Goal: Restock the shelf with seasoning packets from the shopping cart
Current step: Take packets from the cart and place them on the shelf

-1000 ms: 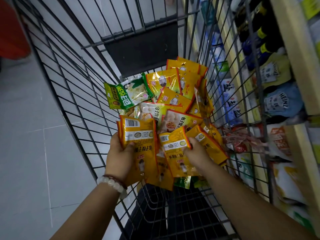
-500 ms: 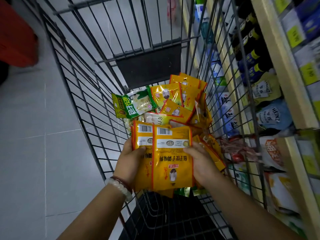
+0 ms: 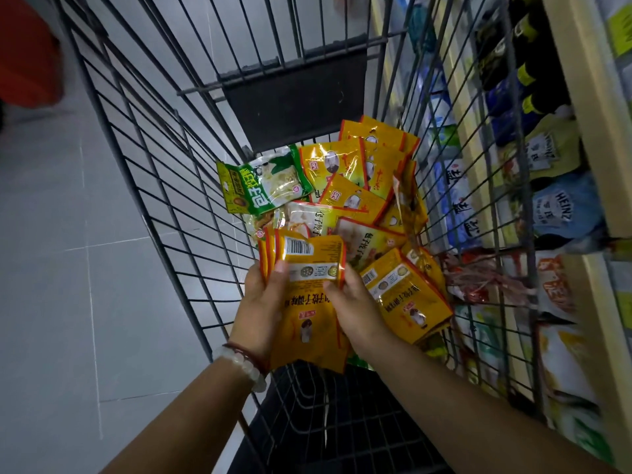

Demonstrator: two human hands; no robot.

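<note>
Since a moment ago I'm squaring the stack of yellow packets point(image 3: 309, 302) between my left hand point(image 3: 261, 309) and right hand point(image 3: 355, 309), both fingers grasping it upright over the cart point(image 3: 164, 186); shelf point(image 3: 588, 131) lying rightward, nearer my right.

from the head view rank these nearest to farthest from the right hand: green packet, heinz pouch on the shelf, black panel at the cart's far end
Measured from the right hand:
1. Green packet, up and left in the cart.
2. Heinz pouch, on the shelf to the right.
3. Black panel, at the cart's far end.
</note>
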